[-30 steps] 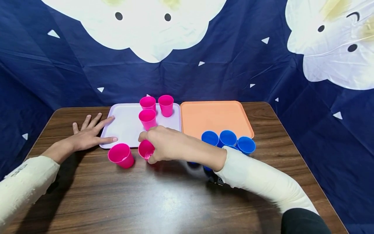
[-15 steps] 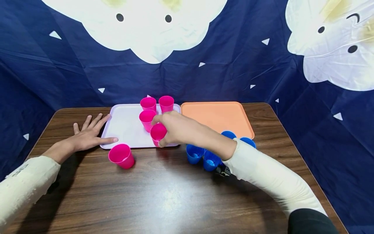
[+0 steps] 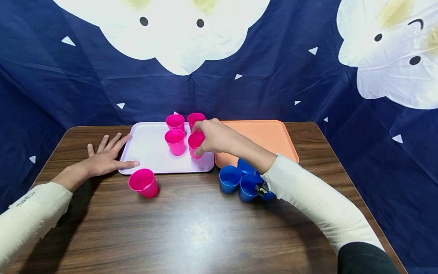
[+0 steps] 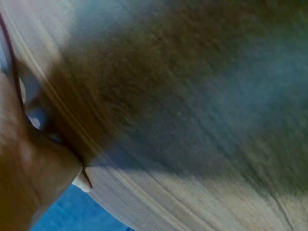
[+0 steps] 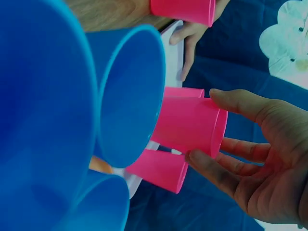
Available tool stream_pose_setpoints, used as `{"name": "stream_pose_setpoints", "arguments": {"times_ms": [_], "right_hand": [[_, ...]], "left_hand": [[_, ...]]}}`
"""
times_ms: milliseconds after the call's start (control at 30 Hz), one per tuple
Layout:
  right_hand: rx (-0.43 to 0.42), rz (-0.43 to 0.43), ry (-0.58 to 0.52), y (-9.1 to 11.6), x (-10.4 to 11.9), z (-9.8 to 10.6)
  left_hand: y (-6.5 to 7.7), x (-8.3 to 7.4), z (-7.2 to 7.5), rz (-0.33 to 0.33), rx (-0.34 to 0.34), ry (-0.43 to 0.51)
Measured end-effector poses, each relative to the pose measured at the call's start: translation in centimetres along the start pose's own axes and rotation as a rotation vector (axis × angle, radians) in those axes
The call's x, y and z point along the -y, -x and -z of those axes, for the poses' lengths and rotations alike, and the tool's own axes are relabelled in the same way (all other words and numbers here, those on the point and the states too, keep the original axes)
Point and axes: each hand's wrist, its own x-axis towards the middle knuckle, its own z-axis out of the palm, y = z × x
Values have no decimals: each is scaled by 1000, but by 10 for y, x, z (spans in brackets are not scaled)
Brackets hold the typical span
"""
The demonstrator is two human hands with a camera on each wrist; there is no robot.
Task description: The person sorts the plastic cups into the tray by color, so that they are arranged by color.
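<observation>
My right hand (image 3: pixel 219 139) holds a pink cup (image 3: pixel 195 140) by its rim, over the right part of the lilac tray (image 3: pixel 145 146). In the right wrist view, thumb and fingers sit around the rim of that pink cup (image 5: pixel 187 122). Three more pink cups stand upright on the tray, one of them the front-left cup (image 3: pixel 175 142) beside the held one. Fingers spread, my left hand (image 3: pixel 104 158) rests at the tray's left edge, partly on the table. Just in front of the tray stands another pink cup (image 3: pixel 143 183).
A cluster of blue cups (image 3: pixel 230 179) stands on the wooden table (image 3: pixel 178 236), partly hidden under my right forearm. To the right of the lilac tray lies an orange tray (image 3: pixel 267 133). A dark blue cloth (image 3: pixel 212 91) hangs behind the table.
My right hand has carried a pink cup from the table in front of the tray back and right, over the lilac tray, next to the other cups. The left hand stays put.
</observation>
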Motion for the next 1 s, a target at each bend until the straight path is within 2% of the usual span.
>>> {"name": "stream_pose_setpoints", "arguments": {"times_ms": [300,600,1000], "right_hand": [[-12,-34,-1,-19,-12,-4],[-21,-58,-12,-38,-12,-10],[-49,-92,-36,-51,-13,-11]], "left_hand": [[0,-4,2,2,6,2],[0,-2,0,4,8,2],[0,-3,1,8,8,1]]}}
